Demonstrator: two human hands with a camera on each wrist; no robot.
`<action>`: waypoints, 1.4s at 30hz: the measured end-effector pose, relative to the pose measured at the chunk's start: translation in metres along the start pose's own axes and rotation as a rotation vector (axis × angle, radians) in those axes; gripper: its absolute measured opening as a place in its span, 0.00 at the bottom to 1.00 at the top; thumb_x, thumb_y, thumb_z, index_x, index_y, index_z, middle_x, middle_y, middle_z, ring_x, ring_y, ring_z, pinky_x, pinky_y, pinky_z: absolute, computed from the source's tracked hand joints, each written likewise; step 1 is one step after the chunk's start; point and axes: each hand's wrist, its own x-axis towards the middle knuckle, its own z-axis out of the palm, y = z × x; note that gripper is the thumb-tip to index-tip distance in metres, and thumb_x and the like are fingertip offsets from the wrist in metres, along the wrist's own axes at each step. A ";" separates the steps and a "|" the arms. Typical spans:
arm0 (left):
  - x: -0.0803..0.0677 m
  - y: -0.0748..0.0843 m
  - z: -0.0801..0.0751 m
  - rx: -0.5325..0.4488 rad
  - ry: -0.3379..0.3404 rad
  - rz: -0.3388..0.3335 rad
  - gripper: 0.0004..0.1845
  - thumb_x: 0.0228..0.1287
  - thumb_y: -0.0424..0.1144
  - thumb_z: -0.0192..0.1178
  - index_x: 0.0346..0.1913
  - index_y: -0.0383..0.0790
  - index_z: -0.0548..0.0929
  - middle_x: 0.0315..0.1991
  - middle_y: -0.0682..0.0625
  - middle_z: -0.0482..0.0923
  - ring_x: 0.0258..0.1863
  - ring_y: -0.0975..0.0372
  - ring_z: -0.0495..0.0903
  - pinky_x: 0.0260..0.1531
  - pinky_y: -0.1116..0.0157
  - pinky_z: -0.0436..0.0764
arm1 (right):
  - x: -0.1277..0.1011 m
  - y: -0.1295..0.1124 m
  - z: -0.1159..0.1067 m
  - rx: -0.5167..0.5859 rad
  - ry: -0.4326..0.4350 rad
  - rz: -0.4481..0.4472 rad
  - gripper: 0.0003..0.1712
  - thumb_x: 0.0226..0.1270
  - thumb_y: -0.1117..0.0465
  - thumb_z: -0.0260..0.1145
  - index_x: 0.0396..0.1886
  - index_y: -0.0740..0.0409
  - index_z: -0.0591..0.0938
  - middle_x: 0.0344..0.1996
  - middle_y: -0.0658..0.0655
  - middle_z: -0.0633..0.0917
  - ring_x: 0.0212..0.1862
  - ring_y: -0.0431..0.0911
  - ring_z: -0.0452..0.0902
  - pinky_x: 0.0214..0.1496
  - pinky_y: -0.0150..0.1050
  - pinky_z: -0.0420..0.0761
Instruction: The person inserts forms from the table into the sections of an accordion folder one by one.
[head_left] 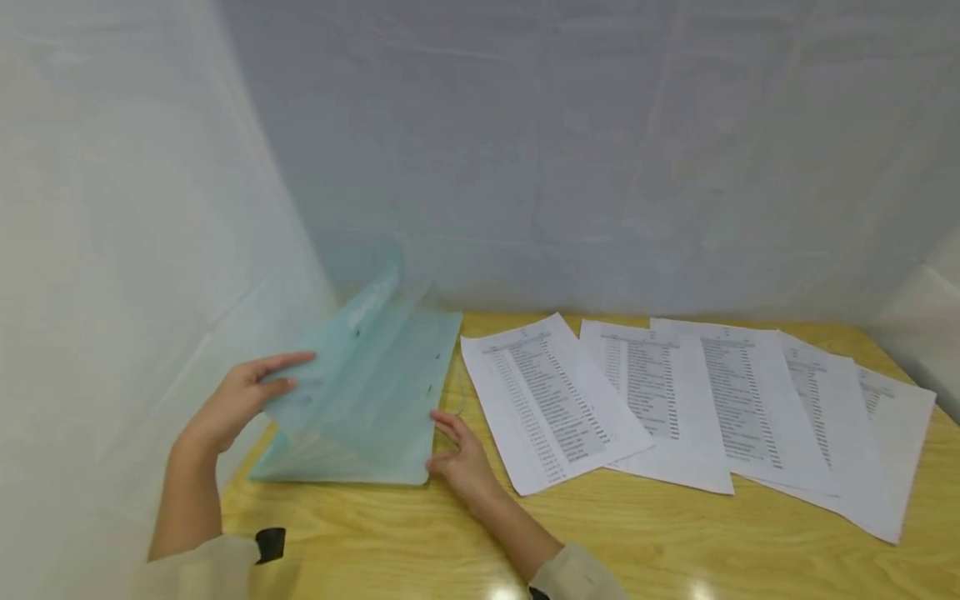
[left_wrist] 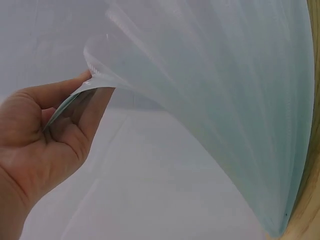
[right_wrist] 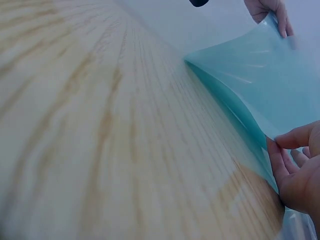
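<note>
Translucent teal plastic sits in your left hand: the grip pinches the lifted front cover of the folder between thumb and fingers, and that cover curves up and away from the leaves beneath. Your right hand lies with relaxed, nearly straight fingers against the folder's near right corner, grasping nothing, pressing the lower sheets down. The folder rests at the left end of the wooden bench, close to the white fabric backdrop. Just right of it, five printed sheets lie fanned and overlapping across the bench.
</note>
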 end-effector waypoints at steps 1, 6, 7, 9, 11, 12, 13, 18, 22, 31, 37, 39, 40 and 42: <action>0.000 -0.001 0.001 -0.004 0.017 -0.003 0.24 0.71 0.36 0.48 0.65 0.29 0.63 0.67 0.34 0.51 0.65 0.41 0.48 0.54 0.38 0.53 | 0.000 -0.001 0.000 0.000 0.002 -0.001 0.40 0.43 0.85 0.57 0.62 0.66 0.67 0.61 0.68 0.66 0.27 0.45 0.75 0.33 0.34 0.76; -0.003 -0.008 0.007 -0.055 0.117 -0.024 0.25 0.70 0.43 0.49 0.64 0.32 0.66 0.68 0.35 0.50 0.62 0.43 0.55 0.51 0.35 0.55 | -0.001 -0.002 0.001 -0.006 0.022 0.012 0.40 0.44 0.84 0.58 0.62 0.62 0.69 0.60 0.65 0.68 0.27 0.43 0.75 0.34 0.33 0.76; -0.004 -0.011 0.008 -0.097 0.137 -0.024 0.25 0.69 0.43 0.51 0.64 0.33 0.67 0.68 0.37 0.51 0.59 0.46 0.61 0.50 0.41 0.62 | -0.002 -0.003 0.001 -0.004 0.024 0.007 0.40 0.43 0.84 0.58 0.62 0.62 0.69 0.60 0.65 0.68 0.27 0.42 0.75 0.34 0.33 0.76; -0.006 -0.019 0.010 -0.219 0.163 -0.014 0.24 0.68 0.40 0.53 0.64 0.36 0.68 0.68 0.41 0.53 0.49 0.55 0.71 0.41 0.55 0.72 | -0.002 -0.003 0.001 0.000 0.032 0.006 0.40 0.43 0.84 0.58 0.61 0.61 0.69 0.60 0.65 0.69 0.26 0.42 0.75 0.34 0.33 0.76; -0.008 -0.028 0.013 -0.362 0.157 0.016 0.23 0.66 0.35 0.54 0.64 0.38 0.69 0.68 0.46 0.53 0.35 0.65 0.73 0.27 0.67 0.72 | -0.003 -0.003 0.001 0.004 0.044 0.005 0.40 0.41 0.84 0.58 0.61 0.62 0.70 0.60 0.65 0.69 0.25 0.41 0.74 0.33 0.33 0.76; -0.009 -0.032 0.014 -0.441 0.148 0.035 0.23 0.66 0.31 0.54 0.64 0.39 0.69 0.68 0.48 0.54 0.31 0.68 0.73 0.22 0.71 0.70 | -0.002 -0.002 0.001 0.006 0.049 0.005 0.40 0.41 0.84 0.58 0.61 0.62 0.70 0.59 0.65 0.69 0.25 0.41 0.74 0.33 0.33 0.76; -0.010 -0.036 0.015 -0.508 0.143 0.052 0.24 0.65 0.28 0.54 0.64 0.39 0.69 0.68 0.50 0.54 0.27 0.70 0.73 0.16 0.72 0.66 | -0.002 -0.002 0.000 0.006 0.055 0.005 0.40 0.40 0.84 0.58 0.60 0.62 0.70 0.59 0.66 0.69 0.24 0.40 0.73 0.32 0.32 0.76; -0.013 -0.042 0.017 -0.668 0.209 0.070 0.24 0.61 0.23 0.55 0.61 0.41 0.73 0.64 0.55 0.60 0.43 0.67 0.76 0.30 0.76 0.75 | -0.006 -0.013 0.001 -0.020 0.072 0.015 0.39 0.41 0.83 0.58 0.60 0.65 0.70 0.59 0.68 0.69 0.20 0.39 0.70 0.32 0.31 0.75; -0.013 -0.041 0.017 -0.725 0.258 0.078 0.22 0.59 0.21 0.56 0.57 0.39 0.77 0.57 0.59 0.69 0.46 0.67 0.75 0.36 0.74 0.76 | -0.015 -0.030 0.002 -0.041 0.076 0.023 0.37 0.42 0.82 0.57 0.59 0.68 0.70 0.59 0.69 0.69 0.21 0.40 0.71 0.34 0.31 0.75; -0.010 -0.044 0.025 -0.735 0.329 0.046 0.16 0.58 0.22 0.58 0.47 0.41 0.84 0.47 0.59 0.78 0.42 0.67 0.77 0.30 0.74 0.76 | -0.015 -0.032 0.003 -0.019 0.078 0.033 0.37 0.41 0.82 0.57 0.59 0.69 0.70 0.58 0.69 0.69 0.25 0.41 0.74 0.33 0.31 0.76; -0.011 -0.042 0.025 -0.536 0.327 -0.016 0.16 0.59 0.30 0.61 0.51 0.39 0.82 0.50 0.60 0.74 0.44 0.70 0.74 0.36 0.74 0.76 | -0.016 -0.032 0.003 -0.012 0.078 0.021 0.36 0.41 0.82 0.57 0.58 0.69 0.70 0.58 0.69 0.69 0.55 0.54 0.68 0.33 0.31 0.76; -0.012 -0.038 0.022 -0.332 0.290 -0.053 0.18 0.62 0.36 0.60 0.55 0.38 0.79 0.54 0.56 0.72 0.45 0.70 0.73 0.36 0.73 0.76 | -0.016 -0.032 0.004 -0.007 0.076 0.018 0.36 0.41 0.82 0.56 0.58 0.70 0.70 0.58 0.69 0.69 0.59 0.57 0.64 0.33 0.30 0.76; -0.012 -0.035 0.020 -0.224 0.261 -0.066 0.20 0.63 0.39 0.59 0.57 0.37 0.77 0.57 0.53 0.71 0.46 0.68 0.73 0.37 0.71 0.76 | -0.016 -0.033 0.004 -0.006 0.075 0.018 0.36 0.41 0.82 0.56 0.58 0.70 0.69 0.58 0.69 0.69 0.59 0.58 0.63 0.33 0.30 0.76; -0.013 -0.030 0.017 -0.024 0.194 -0.074 0.23 0.64 0.43 0.57 0.60 0.36 0.74 0.60 0.45 0.67 0.50 0.61 0.72 0.39 0.66 0.76 | -0.016 -0.032 0.004 -0.007 0.074 0.018 0.36 0.41 0.83 0.56 0.58 0.70 0.70 0.58 0.68 0.70 0.58 0.58 0.65 0.33 0.30 0.76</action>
